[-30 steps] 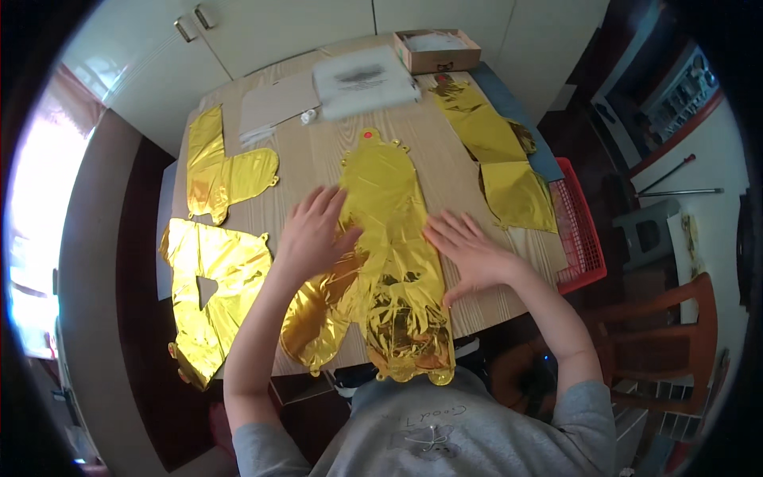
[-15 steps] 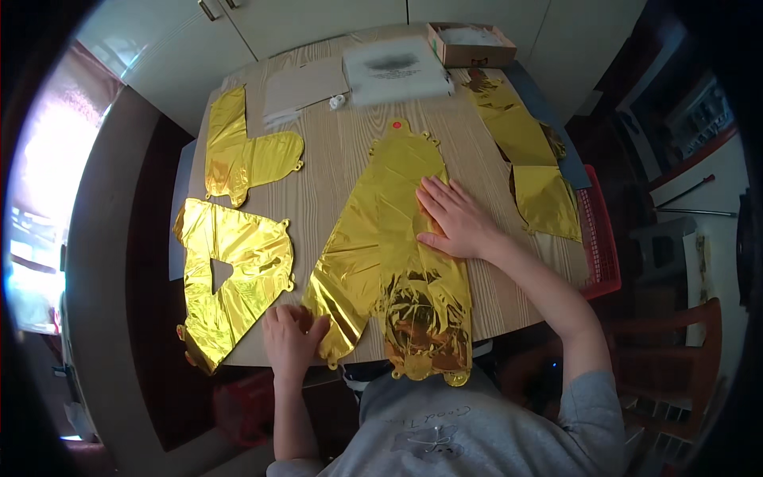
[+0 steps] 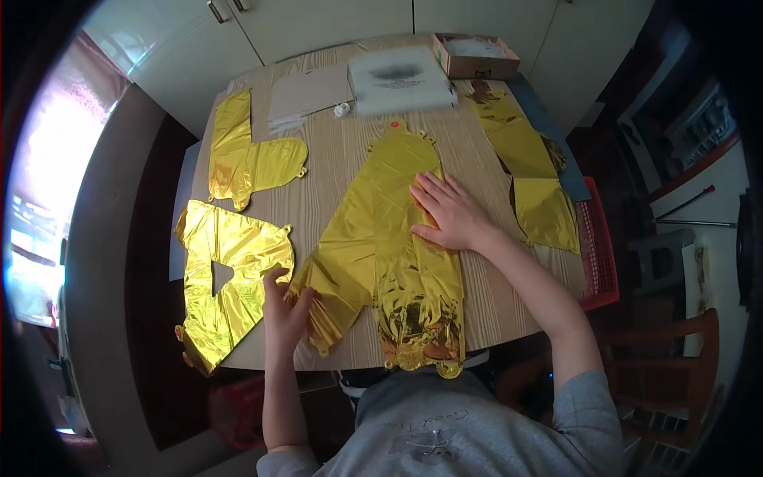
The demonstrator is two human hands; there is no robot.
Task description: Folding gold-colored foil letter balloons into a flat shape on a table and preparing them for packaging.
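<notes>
Seen in the head view: right hand (image 3: 451, 213) laid palm down with fingers spread, set on the right side of the gold foil piece (image 3: 397, 230) in the middle of the wood-grained counter (image 3: 334, 159), pressing from above and gripping nothing. Left hand (image 3: 284, 310) raised over the near left part of the counter, fingers loosely bent, thumb apart from the index finger, between the left corner of that same foil and the foil with a hole (image 3: 230, 318). Cannot tell whether touching either with thumb or fingertips.

Spread flat in the middle: the gold foil piece, narrow and rounded at the far end around a red dot (image 3: 395, 124), forked toward the near side, with the right leg crinkled, shiny and reaching past the near counter edge. Slanting out near left: the other leg, smoother. Lying farther left, beyond the foil with a hole: an L-shaped gold foil (image 3: 234, 159). Stretched along the right: a long gold foil (image 3: 524, 147), partly over a blue sheet (image 3: 550, 119). Placed along the far side, left to right: a pale flat sheet (image 3: 306, 91), a small white coil (image 3: 342, 110), a white packet (image 3: 397, 97) with a dark smudge, and an open brown box (image 3: 483, 69). Visible just off the right edge: a red basket (image 3: 602, 254).
</notes>
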